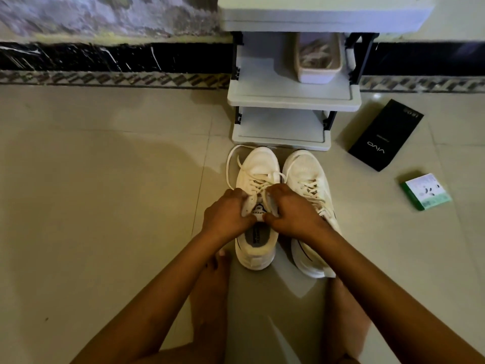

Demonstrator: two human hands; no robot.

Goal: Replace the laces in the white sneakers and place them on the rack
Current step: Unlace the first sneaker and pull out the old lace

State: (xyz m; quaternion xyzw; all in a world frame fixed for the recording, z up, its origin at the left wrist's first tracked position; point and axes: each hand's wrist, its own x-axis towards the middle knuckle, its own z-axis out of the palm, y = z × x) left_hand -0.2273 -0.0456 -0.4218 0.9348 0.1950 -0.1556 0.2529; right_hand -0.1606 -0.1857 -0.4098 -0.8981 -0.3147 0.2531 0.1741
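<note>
White sneakers stand side by side on the tiled floor, toes just in front of the rack [291, 99]. The left sneaker [256, 206] is the one being worked on; the right sneaker [309, 203] beside it looks laced already. Both hands sit on the top of the left sneaker. The left hand [227, 212] has its fingers curled over the side of the upper near the tongue, and the right hand [291, 212] is curled on the other side. They seem to pinch the lace [232, 164] or the eyelet edges, but the fingertips are hidden, so I cannot tell exactly what each one holds. One loose loop of lace lies on the floor around the toe.

I judge that the step is threading or tightening the lace near the top eyelets. To do it well, one hand should keep the upper steady while the other pulls the lace evenly, without twist, so both ends come out equal. The loose loop should be taken up first. A basket [317, 59] stands on the middle shelf; the lowest shelf looks free for the pair.
</note>
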